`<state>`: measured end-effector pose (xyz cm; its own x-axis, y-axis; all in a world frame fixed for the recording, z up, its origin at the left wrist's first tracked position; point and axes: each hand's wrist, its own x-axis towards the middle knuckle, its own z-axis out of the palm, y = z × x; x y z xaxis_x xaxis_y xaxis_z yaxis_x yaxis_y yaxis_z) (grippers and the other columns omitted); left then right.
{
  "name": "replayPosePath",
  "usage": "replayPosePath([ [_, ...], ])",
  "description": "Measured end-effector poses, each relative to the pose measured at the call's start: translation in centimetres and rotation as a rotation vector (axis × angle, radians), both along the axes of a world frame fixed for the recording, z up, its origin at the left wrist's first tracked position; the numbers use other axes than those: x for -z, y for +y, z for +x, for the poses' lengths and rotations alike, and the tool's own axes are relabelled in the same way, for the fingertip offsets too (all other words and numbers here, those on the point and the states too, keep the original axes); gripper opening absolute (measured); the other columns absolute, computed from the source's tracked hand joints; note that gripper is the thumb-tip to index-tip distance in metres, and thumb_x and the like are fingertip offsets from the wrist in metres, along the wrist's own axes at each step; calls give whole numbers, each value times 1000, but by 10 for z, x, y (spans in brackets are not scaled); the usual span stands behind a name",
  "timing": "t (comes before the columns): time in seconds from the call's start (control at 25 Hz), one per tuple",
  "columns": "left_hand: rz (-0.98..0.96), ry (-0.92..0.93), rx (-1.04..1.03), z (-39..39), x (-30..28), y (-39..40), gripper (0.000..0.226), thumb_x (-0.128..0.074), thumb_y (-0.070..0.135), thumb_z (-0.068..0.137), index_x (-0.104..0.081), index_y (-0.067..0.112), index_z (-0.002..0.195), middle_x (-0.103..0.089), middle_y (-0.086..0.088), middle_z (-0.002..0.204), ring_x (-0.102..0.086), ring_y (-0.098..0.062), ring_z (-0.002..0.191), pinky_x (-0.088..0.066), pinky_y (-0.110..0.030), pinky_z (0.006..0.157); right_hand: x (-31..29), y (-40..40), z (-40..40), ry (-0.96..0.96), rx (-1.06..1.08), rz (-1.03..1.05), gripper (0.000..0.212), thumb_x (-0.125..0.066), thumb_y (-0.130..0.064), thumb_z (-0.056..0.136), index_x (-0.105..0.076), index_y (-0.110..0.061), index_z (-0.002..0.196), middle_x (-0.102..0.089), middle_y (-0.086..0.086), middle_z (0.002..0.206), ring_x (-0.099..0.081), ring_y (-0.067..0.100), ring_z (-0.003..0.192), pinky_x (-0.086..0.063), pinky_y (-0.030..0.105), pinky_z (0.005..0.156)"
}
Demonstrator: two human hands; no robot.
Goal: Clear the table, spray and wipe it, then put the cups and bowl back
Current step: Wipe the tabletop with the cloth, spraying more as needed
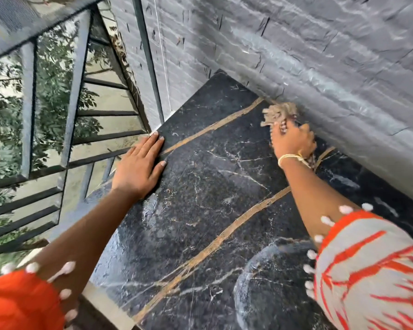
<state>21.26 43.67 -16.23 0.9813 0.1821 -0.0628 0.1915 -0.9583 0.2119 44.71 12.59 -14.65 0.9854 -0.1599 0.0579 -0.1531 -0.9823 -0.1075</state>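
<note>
The table (205, 206) has a black marble top with white veins and gold lines, and wet streaks shine on it. My right hand (292, 140) grips a crumpled beige cloth (278, 114) and presses it onto the far corner of the top, close to the wall. My left hand (141, 166) lies flat with fingers spread on the table's left edge. No cups, bowl or spray bottle are in view.
A grey stone wall (320, 55) runs along the table's far and right side. A metal railing (29, 115) stands to the left with trees behind it. My orange and white sleeves (372, 270) fill the lower corners.
</note>
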Motion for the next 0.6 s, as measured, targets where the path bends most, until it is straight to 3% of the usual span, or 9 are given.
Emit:
replayPosePath([
  [0.08,-18,-1,7,1,-2,0,66,-16,54,94,-15,23,153,-14,2,161,-13,-17,148,-17,-36,120,2,13,-6,8,83,-13,53,-39,-58,90,-61,-24,124,-52,20,125,-50,39,115,-40,54,96],
  [0.16,-18,-1,13,1,-4,0,67,-15,54,94,-16,22,153,-15,1,160,-15,-18,148,-17,-36,120,1,43,-32,-34,-51,-1,53,-37,-59,89,-63,-25,121,-54,18,122,-50,36,112,-39,51,96],
  [0.32,-21,-1,4,-1,-3,1,69,-19,52,92,-18,19,152,-15,0,160,-17,-18,148,-20,-39,119,3,115,-130,-84,-773,63,43,-45,-57,88,-69,-30,112,-56,6,88,-50,22,80,-42,33,73],
  [0.4,-49,3,-27,-1,-3,1,72,-22,51,88,-21,17,151,-20,-2,160,-22,-20,146,-22,-39,119,6,134,-145,-54,-991,79,40,-51,-53,87,-67,-32,118,-54,3,83,-48,20,75,-39,31,69],
  [0.52,-72,-41,-55,0,-7,-2,71,-25,54,90,-26,16,150,-26,-3,158,-27,-21,144,-23,-37,119,1,135,-87,-105,-949,8,41,-50,-50,89,-62,-36,125,-55,6,88,-51,22,80,-37,31,72],
  [0.6,-84,-75,-43,-1,-9,-3,70,-25,54,91,-28,16,149,-26,-2,157,-28,-21,144,-22,-34,119,0,123,-30,-69,-665,-39,45,-43,-53,92,-57,-33,129,-57,12,104,-53,27,94,-44,38,83],
])
